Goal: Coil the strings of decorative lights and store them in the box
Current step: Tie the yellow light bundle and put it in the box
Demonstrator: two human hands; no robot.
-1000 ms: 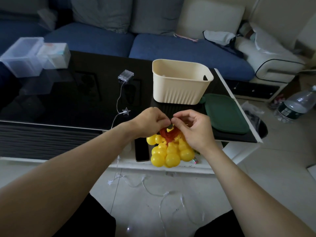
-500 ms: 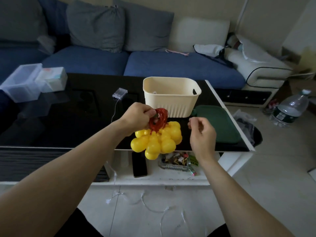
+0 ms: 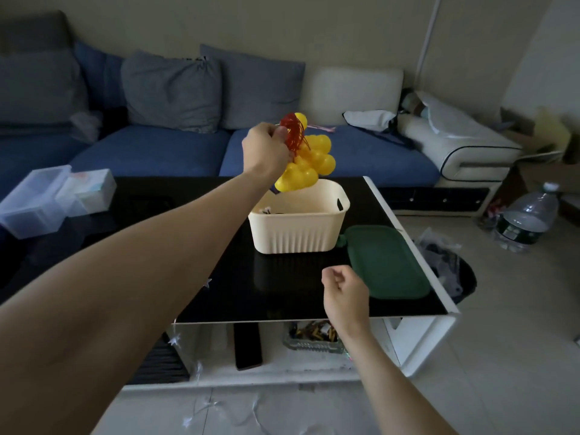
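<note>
A bunch of round yellow plastic light bulbs (image 3: 309,164), bound together by a coil of thin red wire (image 3: 293,131), is held up in the air above the open cream plastic box with ribbed walls (image 3: 295,233). The lowest bulbs hang just over the far left part of the box rim, and it cannot be told whether they touch it. The bundle is gripped at the red wire by the left hand (image 3: 266,150), whose fingers are curled around the coil. The right hand (image 3: 343,288) is kept lower, over the near edge of the black glossy table (image 3: 188,277), with the fingers curled loosely and nothing held in them. Some small dark items are seen inside the box, but they are too small to be named. A dark green flat plastic lid (image 3: 386,262) is laid on the table just beside the box, on its right. A transparent plastic container (image 3: 37,199) is placed at the far left side of the table. A string of clear star-shaped lights (image 3: 201,412) is spread on the pale floor under the arms. Behind the table, a blue sofa with grey cushions (image 3: 163,152) is seen.
</note>
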